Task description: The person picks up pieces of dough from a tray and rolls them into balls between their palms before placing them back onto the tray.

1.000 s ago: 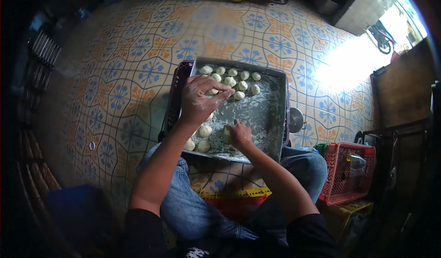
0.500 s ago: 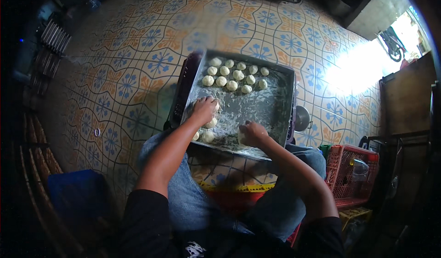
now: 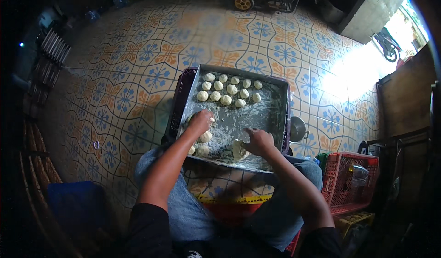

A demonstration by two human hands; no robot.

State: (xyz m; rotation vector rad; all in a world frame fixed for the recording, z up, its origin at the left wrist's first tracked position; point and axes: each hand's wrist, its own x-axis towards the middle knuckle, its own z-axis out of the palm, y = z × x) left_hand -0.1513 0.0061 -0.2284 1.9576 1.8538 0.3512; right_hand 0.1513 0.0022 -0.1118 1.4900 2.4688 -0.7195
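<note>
Mostly, the dough balls (image 3: pixel 232 89) look pale, roundish and slightly lumpy.

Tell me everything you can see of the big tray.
The tray is grey, metal-looking and roughly square, with low straight walls and an open top. White powder streaks its floor. It lies slightly turned, seemingly on a dark purple crate. Pale dough balls stand in rows along its far side; bigger pieces lie near left. Both the left hand and right hand are inside it.
</note>
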